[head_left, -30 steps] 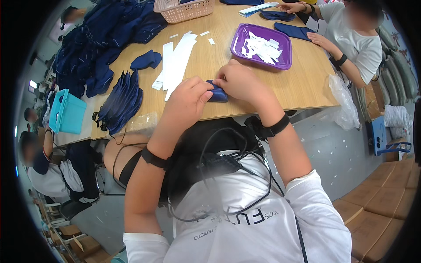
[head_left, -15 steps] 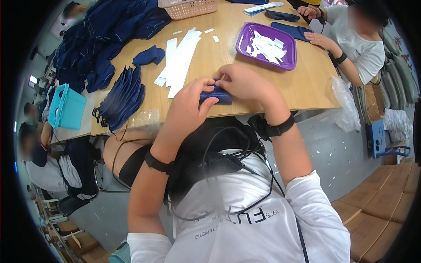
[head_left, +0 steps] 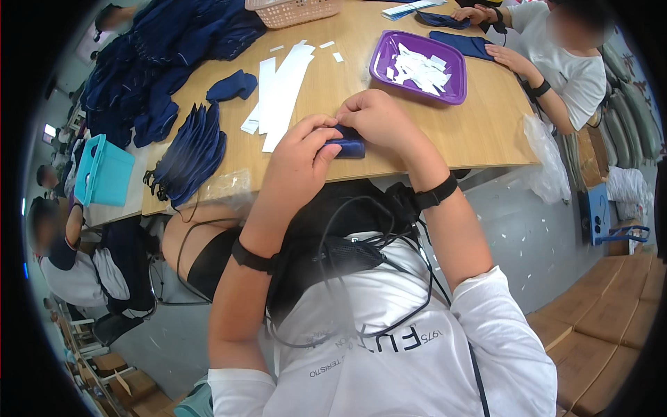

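Note:
At the table's front edge lies a small folded piece of shiny navy cloth (head_left: 350, 147). My left hand (head_left: 303, 149) grips its left side, thumb near the front and fingers curled over the top. My right hand (head_left: 379, 119) is closed in a pinch at the cloth's far upper edge, its fingertips meeting those of the left. What lies between the fingertips is too hidden to make out. Long white paper strips (head_left: 288, 97) lie just beyond my left hand. To the left is a fanned stack of navy cloth pieces (head_left: 189, 149) with black cords.
A purple tray (head_left: 455, 97) of white slips stands beyond my right hand. Heaped navy cloth (head_left: 160, 62) covers the far left, near a pink basket (head_left: 295, 15). A turquoise basket (head_left: 108, 174) sits at left. At far right a co-worker's hand (head_left: 511, 57) rests on navy cloth.
Both hands and the cloth have shifted slightly away from me in the picture, and the whole view has moved a little. My right hand has turned somewhat, its fingers still pinching the cloth's far edge.

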`<state>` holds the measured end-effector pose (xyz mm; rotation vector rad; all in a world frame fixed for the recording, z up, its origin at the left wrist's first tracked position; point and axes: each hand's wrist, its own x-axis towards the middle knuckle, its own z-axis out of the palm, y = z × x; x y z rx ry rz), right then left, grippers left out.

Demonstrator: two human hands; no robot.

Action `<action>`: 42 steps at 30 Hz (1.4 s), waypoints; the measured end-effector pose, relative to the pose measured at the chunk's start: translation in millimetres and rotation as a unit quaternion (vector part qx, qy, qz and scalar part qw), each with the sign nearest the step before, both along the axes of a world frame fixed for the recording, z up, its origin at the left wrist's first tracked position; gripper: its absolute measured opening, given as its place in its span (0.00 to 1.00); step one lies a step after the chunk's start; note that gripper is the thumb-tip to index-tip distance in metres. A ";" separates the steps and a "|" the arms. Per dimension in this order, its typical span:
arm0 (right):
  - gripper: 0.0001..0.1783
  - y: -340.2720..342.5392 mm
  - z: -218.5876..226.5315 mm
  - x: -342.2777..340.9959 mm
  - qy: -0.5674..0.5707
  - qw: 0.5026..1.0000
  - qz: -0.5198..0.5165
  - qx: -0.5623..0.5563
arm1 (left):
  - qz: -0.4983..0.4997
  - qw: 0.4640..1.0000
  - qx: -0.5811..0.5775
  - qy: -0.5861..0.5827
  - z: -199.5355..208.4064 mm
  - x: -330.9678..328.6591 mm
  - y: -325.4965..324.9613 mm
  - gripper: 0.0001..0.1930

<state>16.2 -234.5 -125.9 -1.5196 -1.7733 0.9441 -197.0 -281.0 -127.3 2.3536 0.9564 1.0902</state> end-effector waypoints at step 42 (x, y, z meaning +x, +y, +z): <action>0.12 -5.5 -2.9 -5.4 -0.004 0.999 -0.046 0.008 | 0.062 0.983 0.050 0.166 9.5 5.1 26.0 0.11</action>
